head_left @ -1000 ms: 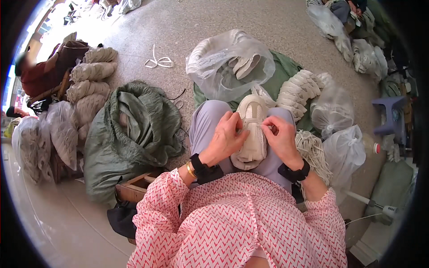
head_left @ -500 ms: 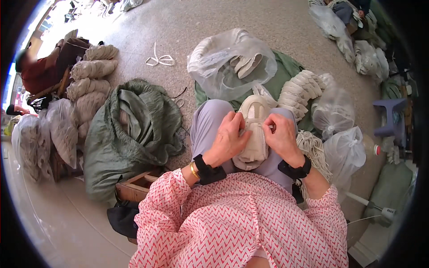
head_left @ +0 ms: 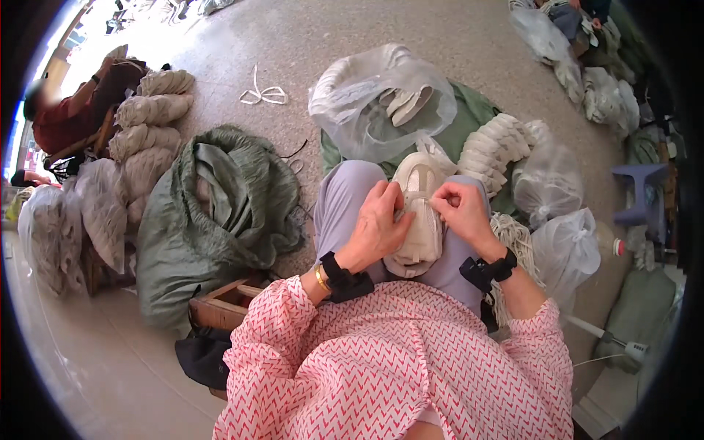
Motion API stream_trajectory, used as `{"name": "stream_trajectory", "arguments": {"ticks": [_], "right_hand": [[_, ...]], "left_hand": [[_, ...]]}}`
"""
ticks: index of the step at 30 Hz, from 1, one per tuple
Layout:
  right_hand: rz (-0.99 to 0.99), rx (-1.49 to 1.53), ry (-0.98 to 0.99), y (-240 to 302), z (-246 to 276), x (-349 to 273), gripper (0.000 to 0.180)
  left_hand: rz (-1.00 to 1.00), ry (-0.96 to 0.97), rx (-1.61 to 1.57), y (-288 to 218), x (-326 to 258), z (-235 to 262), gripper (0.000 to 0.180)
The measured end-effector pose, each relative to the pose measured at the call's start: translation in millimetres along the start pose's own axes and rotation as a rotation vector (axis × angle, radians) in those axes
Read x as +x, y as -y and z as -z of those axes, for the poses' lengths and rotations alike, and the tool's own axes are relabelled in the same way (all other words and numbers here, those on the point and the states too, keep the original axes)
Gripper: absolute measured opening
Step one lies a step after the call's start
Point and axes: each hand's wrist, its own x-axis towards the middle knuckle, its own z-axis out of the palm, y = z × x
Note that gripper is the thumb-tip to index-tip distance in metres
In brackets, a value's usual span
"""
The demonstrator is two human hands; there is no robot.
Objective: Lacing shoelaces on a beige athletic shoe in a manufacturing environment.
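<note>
Right hand (head_left: pixel 463 210) slightly forward, fingers (head_left: pixel 443 193) pinched, hold unclear; shoe (head_left: pixel 420 238) lengthwise, toe pointing away

Wide fisheye view from a camera worn on the person's head, facing steeply down and forward along their own body. The patterned shirt (head_left: pixel 381 352) fills the lower middle, close to the lens. Beyond it, near the centre and within arm's reach, are the hands (head_left: pixel 375 226) above the knees. The speckled floor (head_left: pixel 293 44) stretches away toward the top. The picture is upright; straight edges bend toward a dark, rounded rim.
</note>
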Motion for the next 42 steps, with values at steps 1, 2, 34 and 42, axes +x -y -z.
{"name": "stream_trajectory", "arguments": {"ticks": [1, 2, 34, 42], "right_hand": [[0.085, 0.022, 0.003, -3.3, -0.3, 0.2, 0.012], [0.102, -0.022, -0.009, -7.0, -0.9, -0.3, 0.013], [0.048, 0.085, 0.011, -2.4, 0.4, -12.7, 0.007], [0.328, -0.255, -0.085, 3.5, -6.6, -12.7, 0.007]], "left_hand": [[0.002, 0.001, 0.004, 1.1, -0.2, -0.3, 0.028], [-0.003, -0.006, 0.008, 2.6, -0.7, -1.0, 0.027], [-0.008, -0.116, -0.011, 10.2, 7.2, -22.2, 0.015], [-0.012, -0.098, -0.001, 10.6, 8.2, -22.2, 0.016]]}}
